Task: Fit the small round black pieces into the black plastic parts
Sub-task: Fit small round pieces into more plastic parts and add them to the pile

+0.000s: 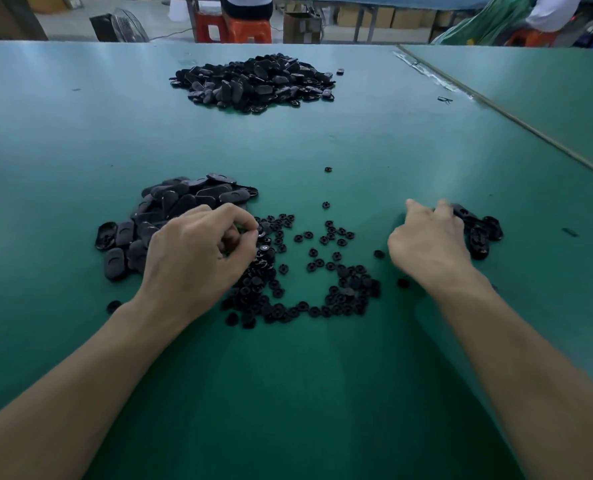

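Small round black pieces lie scattered on the green table between my hands. A heap of oval black plastic parts sits at the near left. My left hand is at the heap's right edge with its fingers curled, and thumb and forefinger pinch a small round piece. My right hand is blurred. Its thumb is spread and its fingers reach over a small group of black plastic parts at the right, with nothing visibly gripped.
A large pile of black parts lies far across the table. Single round pieces lie loose beyond the scatter. A seam runs diagonally to a second table at the right. Orange stools and boxes stand behind.
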Demonstrator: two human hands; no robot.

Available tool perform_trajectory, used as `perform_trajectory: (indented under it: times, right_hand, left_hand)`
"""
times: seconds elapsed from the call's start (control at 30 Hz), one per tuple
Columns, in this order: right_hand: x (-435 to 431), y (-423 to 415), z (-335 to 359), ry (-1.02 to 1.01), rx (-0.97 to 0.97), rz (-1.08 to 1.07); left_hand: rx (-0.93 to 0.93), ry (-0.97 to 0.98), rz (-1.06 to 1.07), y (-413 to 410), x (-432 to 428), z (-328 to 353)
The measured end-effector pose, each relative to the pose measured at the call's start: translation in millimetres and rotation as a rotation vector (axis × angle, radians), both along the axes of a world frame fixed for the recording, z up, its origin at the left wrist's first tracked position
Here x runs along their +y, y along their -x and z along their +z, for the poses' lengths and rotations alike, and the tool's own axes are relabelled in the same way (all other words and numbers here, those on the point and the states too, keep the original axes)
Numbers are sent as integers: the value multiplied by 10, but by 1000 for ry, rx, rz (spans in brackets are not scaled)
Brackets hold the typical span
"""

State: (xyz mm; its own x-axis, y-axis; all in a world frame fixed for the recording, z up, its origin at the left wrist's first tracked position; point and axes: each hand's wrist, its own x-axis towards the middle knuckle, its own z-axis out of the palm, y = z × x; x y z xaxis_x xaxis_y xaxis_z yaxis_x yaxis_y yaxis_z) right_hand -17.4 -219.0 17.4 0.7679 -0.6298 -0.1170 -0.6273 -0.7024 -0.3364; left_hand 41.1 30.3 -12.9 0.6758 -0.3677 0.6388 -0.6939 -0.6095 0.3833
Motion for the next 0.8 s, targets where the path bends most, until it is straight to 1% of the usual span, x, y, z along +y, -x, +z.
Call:
perform_trajectory:
  times: [0.1, 0.23, 0.3, 0.37, 0.43, 0.5, 0.67, 0.8]
  right_hand:
    - [-24, 1, -30, 93, -1, 18]
    - [-45, 45, -72, 181, -171, 111]
    - [-47, 72, -93, 167, -228, 108]
    - [-69, 69, -129, 142, -206, 80]
    - [-103, 46, -164, 168, -136, 93]
    - [-130, 24, -183, 198, -142, 111]
    - [-136, 45, -179, 97, -302, 84]
    - [-175, 59, -200, 40, -385, 31]
  left_hand:
    - [17, 11, -1, 0, 1, 1]
    - [26, 15, -3, -5, 0, 7]
    - [30, 19, -2, -7, 0, 5]
    - [30, 19, -3, -8, 1, 5]
    - [32, 18, -6, -10, 0, 4]
    - [33, 19, -5, -18, 0, -1]
    - [41, 25, 1, -26, -2, -9]
    - [38, 21, 5, -29, 0, -12]
